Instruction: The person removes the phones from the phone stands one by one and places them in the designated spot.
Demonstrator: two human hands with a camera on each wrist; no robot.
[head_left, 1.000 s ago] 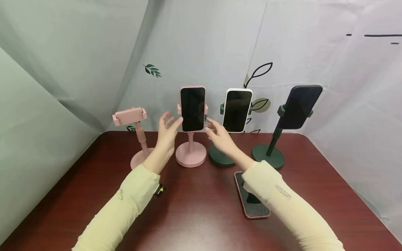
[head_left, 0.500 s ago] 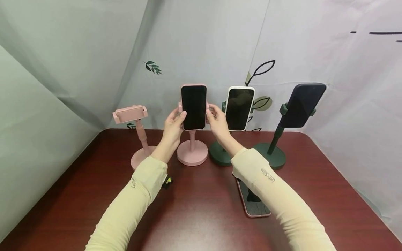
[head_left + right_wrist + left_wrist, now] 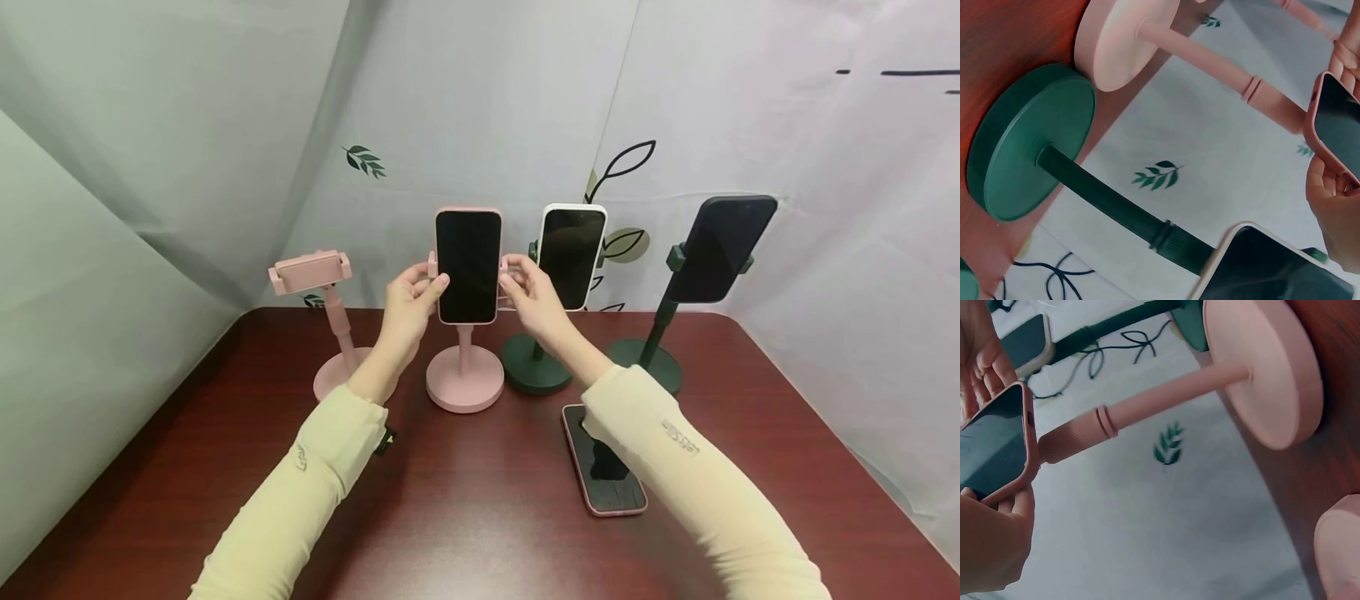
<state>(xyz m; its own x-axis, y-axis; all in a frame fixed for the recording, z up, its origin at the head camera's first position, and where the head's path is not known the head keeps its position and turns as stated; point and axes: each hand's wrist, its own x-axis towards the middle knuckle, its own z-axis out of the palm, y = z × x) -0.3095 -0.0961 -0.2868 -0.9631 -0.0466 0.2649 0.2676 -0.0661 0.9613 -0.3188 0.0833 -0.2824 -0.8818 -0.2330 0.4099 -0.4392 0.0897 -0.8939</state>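
Note:
A pink-cased phone [image 3: 468, 267] stands upright, screen toward me, in the clamp of a pink phone stand [image 3: 465, 392]. My left hand [image 3: 408, 312] grips its left side at the clamp arm, thumb on the front edge and fingers behind. On the other side my right hand [image 3: 536, 304] holds the right edge and clamp arm in the same way. In the left wrist view the stand's ribbed collar [image 3: 1079, 434] shows below the phone [image 3: 997, 444]. The fingertips behind the phone are hidden.
A second pink stand [image 3: 310, 273] without a phone is at left. Right of my hands, green stands hold a white-cased phone [image 3: 573, 258] and a dark phone [image 3: 723, 250]. Another phone [image 3: 611, 483] lies on the red-brown table [image 3: 465, 517], partly under my right sleeve. A grey curtain hangs behind.
Both hands have closed in from beside the phone and taken hold of its sides. Since then the pink stand with its phone has slid slightly toward me and to the right.

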